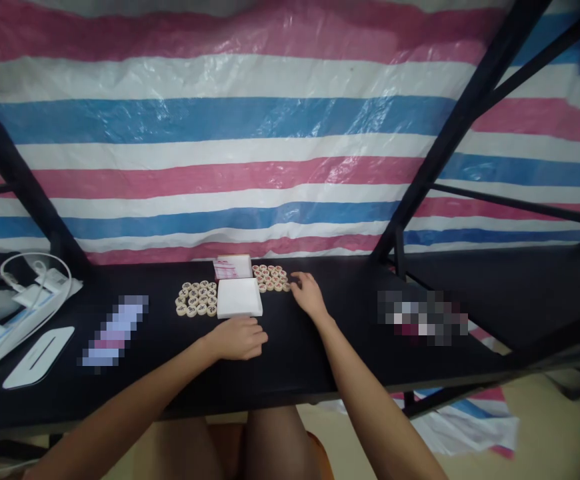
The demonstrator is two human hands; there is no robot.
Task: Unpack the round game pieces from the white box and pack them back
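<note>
Two groups of round Chinese chess pieces lie on the black tabletop. The dark-marked pieces (197,299) are bunched in rows left of a white open box (240,298). The red-marked pieces (271,279) sit to its right, packed close together. My right hand (309,295) is at the right edge of the red-marked group, thumb and fingers apart; whether a fingertip touches a piece is hard to tell. In front of the box my left hand (240,339) rests on the table with curled fingers, and nothing shows in it. Its palm is hidden.
At the left are a blurred-out phone-shaped item (115,332), a white flat panel (39,357) and a power strip (17,320) with cables. Another blurred item (423,317) lies at the right. Black metal posts (435,160) and a striped plastic sheet (230,120) stand behind.
</note>
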